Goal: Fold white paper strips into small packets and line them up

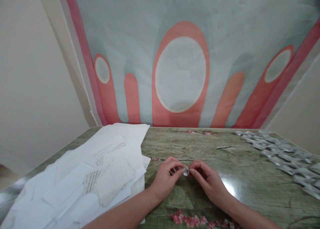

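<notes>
Pinching opposite edges of a small, folded, grey-white paper-like piece (186, 171), the left hand (167, 176) and the right hand (209, 181) each kept thumb and fingertips pressed together in a fine grip. The piece was between them, over the green-brown, wood-grained bench (175, 145). Loose white paper sheets (125, 132), some printed, lay heaped to the left; folded silvery-grey strips (282, 155) lay in rows well to the right.
</notes>
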Demonstrator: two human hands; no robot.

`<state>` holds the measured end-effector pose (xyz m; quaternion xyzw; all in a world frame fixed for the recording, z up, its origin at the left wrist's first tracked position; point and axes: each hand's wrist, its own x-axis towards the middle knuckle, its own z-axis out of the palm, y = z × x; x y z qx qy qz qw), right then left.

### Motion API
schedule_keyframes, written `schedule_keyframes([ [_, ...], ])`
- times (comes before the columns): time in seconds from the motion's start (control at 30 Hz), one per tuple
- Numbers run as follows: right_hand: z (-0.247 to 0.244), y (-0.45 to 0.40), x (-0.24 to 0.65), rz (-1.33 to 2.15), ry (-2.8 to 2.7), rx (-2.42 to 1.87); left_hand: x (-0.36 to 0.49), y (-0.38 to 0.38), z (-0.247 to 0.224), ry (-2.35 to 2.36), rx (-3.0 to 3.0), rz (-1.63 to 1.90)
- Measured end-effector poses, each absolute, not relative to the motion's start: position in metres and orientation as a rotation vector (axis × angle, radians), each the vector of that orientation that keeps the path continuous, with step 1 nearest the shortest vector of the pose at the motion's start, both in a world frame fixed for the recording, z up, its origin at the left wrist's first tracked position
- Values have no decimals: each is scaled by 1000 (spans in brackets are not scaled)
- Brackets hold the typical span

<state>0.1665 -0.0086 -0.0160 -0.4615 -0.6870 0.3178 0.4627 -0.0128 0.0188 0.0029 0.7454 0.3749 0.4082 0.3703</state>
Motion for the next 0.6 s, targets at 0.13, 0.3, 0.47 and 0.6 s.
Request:
schedule_keyframes([
  [0.13,-14,-10,166,765,-1717,-1137,-13,18,2,958,1954,1046],
  [0.3,-12,-10,167,746,-1771,-1112,-14,18,3,953,1957,1048],
  [0.47,-12,-9,166,820,-1721,-1148,-14,17,4,956,1954,1062],
  [0.6,-11,-9,165,897,-1660,-1141,-13,17,5,952,1928,1097],
])
